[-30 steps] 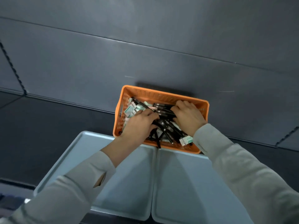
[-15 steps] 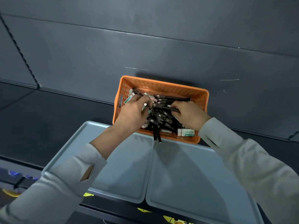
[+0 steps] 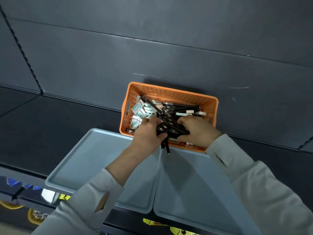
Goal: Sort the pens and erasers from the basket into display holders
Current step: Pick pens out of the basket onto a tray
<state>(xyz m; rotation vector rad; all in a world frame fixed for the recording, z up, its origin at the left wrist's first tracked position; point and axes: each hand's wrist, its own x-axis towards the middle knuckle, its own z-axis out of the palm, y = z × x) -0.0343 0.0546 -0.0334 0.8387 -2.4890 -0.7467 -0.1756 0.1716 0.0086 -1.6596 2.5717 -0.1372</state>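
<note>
Pens [image 3: 179, 106] and erasers [image 3: 138, 107] fill the orange basket [image 3: 172, 94]; left hand [image 3: 149, 134] and right hand [image 3: 198, 131] curl fingers round pens.

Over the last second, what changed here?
Both hands slid toward the basket's near rim; the left hand now grips a bunch of pens, and the right hand curls around them too. Basket, left tray and right tray stayed put.
</note>
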